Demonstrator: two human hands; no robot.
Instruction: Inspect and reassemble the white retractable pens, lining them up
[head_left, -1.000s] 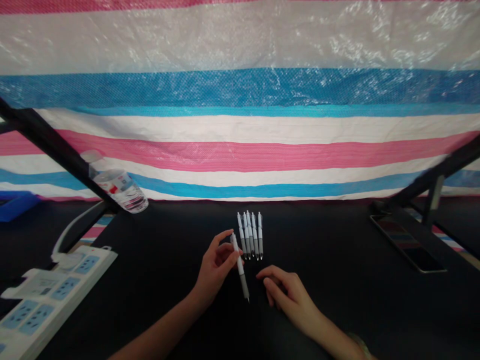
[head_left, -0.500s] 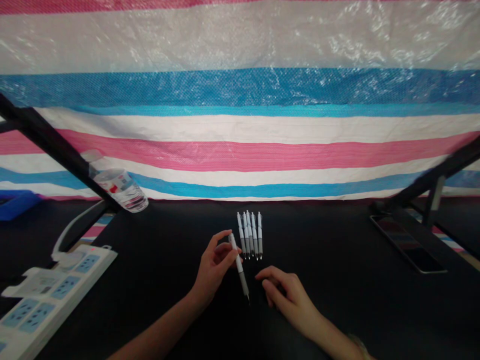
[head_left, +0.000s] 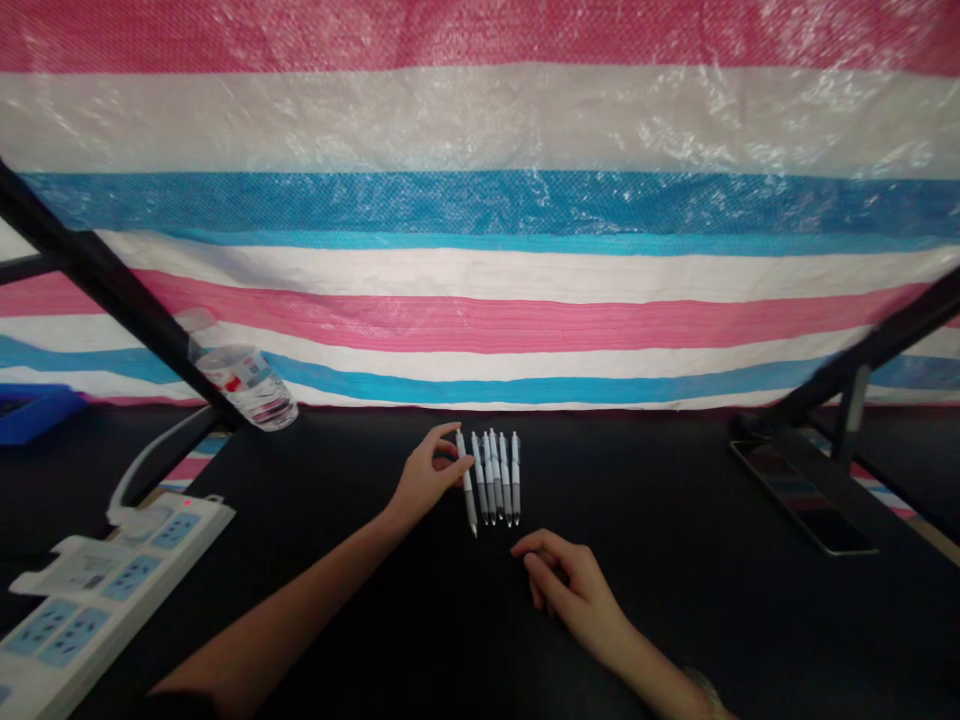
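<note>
My left hand [head_left: 426,474] pinches a white pen [head_left: 466,482] with a grey grip, its tip pointing toward me. This pen is at the left end of a row of several similar pens [head_left: 496,480], which lie side by side on the black table [head_left: 360,620]. A narrow gap separates it from the nearest one. Whether it touches the tabletop, I cannot tell. Below and to the right of the row, my right hand [head_left: 574,588] rests with loosely bent fingers, thumb and forefinger slightly apart, holding nothing.
A white power strip [head_left: 120,590] with a plugged-in cable is on the left. Behind it, a clear plastic bottle [head_left: 251,385] leans near a black metal bar [head_left: 127,300]. A phone [head_left: 806,495] lies at the right. A striped plastic sheet [head_left: 480,270] hangs along the back.
My left hand has carried the pen away from me and slightly left, bringing it alongside the row. My right hand has stayed in place. The view has tilted slightly up.
</note>
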